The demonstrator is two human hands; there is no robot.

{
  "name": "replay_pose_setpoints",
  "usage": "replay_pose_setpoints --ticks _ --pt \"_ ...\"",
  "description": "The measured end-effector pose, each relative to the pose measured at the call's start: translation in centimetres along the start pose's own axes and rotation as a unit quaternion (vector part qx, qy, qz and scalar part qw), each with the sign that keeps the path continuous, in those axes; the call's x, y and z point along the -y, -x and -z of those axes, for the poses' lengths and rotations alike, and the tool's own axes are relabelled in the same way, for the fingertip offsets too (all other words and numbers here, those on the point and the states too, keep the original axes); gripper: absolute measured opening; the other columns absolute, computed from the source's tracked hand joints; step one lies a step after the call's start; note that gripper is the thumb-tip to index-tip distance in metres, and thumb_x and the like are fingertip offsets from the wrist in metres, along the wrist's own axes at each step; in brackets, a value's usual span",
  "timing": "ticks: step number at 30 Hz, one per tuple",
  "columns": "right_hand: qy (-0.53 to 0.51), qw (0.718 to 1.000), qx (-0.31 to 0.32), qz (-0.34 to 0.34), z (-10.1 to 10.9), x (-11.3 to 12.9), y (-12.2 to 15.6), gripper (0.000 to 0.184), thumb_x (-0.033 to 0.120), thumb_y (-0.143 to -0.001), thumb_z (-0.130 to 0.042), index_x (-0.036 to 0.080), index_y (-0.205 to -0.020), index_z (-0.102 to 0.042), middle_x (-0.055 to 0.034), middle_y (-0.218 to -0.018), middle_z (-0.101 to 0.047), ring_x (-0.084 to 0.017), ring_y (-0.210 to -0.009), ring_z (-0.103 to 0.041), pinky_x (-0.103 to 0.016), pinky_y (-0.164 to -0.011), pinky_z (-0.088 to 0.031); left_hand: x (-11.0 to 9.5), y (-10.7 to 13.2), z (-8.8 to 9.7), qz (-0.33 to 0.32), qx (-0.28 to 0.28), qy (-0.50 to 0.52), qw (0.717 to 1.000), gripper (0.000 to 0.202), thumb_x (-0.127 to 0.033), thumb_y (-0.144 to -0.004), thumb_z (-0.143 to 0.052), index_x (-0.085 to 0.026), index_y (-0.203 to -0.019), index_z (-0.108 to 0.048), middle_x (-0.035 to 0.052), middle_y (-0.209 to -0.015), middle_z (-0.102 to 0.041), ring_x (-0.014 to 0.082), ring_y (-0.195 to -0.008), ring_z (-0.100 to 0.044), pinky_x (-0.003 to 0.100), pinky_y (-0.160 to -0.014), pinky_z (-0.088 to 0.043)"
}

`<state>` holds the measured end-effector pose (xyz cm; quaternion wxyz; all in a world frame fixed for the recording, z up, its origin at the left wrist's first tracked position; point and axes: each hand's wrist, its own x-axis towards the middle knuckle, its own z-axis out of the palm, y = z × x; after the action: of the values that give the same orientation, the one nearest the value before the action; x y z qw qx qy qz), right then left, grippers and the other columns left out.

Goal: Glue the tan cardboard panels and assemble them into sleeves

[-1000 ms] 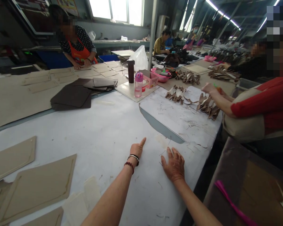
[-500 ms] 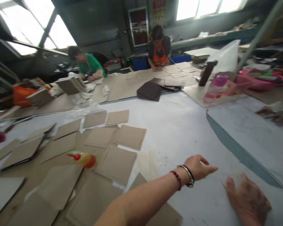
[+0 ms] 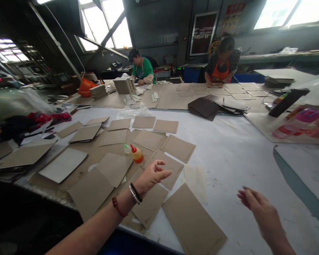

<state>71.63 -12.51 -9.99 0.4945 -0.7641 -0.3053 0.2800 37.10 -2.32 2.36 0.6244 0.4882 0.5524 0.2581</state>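
My left hand (image 3: 154,176), with a dark bracelet and a metal one at the wrist, hovers over the grey-brown boards. Its fingers are loosely bent, thumb apart, and nothing is in them. Just behind it stands a squeeze bottle (image 3: 137,154) with a red tip and orange liquid; beside that is a green-tipped bottle (image 3: 127,148). Below and right of the hand lies a large rectangular board (image 3: 192,223). Over the white tabletop (image 3: 225,170), my right hand (image 3: 260,209) has its fingers stretched out, slightly blurred and holding nothing. Pale thin sheets (image 3: 196,182) lie between the two hands.
Many more boards (image 3: 145,122) cover the left of the table. Dark brown sheets (image 3: 204,107) lie at the far edge. A pink plastic container (image 3: 295,124) stands at right. Two people, one in a green top (image 3: 146,67) and one in an orange apron (image 3: 220,69), work across the table.
The view has swung left. My left hand has moved from the bare white tabletop to above the boards near the bottles. My right hand stays over the white surface, fingers now pointing left.
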Motion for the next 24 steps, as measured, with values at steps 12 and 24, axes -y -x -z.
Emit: replay_pose_setpoints --ticks 12,24 --pt "-0.356 0.845 0.386 -0.104 -18.9 13.8 20.9 0.035 0.049 -0.073 -0.063 0.016 -0.085 -0.062 -0.0016 -0.068 -0.059 -0.011 -0.057 -0.054 -0.020 -0.049 -0.044 4.2 4.9 4.2 0.031 0.092 0.104 0.990 0.061 -0.036 -0.056 -0.073 -0.014 -0.105 -0.045 -0.0017 -0.075 -0.054 0.0061 -0.050 -0.047 0.020 -0.047 -0.036" --pt "-0.245 0.920 0.304 -0.027 -29.0 16.4 25.9 0.032 0.045 -0.072 -0.066 0.015 -0.069 -0.057 0.0005 -0.059 -0.056 -0.010 -0.053 -0.050 -0.021 -0.050 -0.040 8.1 3.9 15.3 0.009 0.158 0.157 0.975 0.049 -0.042 -0.056 -0.072 -0.013 -0.088 -0.048 -0.0026 -0.060 -0.056 0.0081 -0.042 -0.049 0.021 -0.043 -0.038"
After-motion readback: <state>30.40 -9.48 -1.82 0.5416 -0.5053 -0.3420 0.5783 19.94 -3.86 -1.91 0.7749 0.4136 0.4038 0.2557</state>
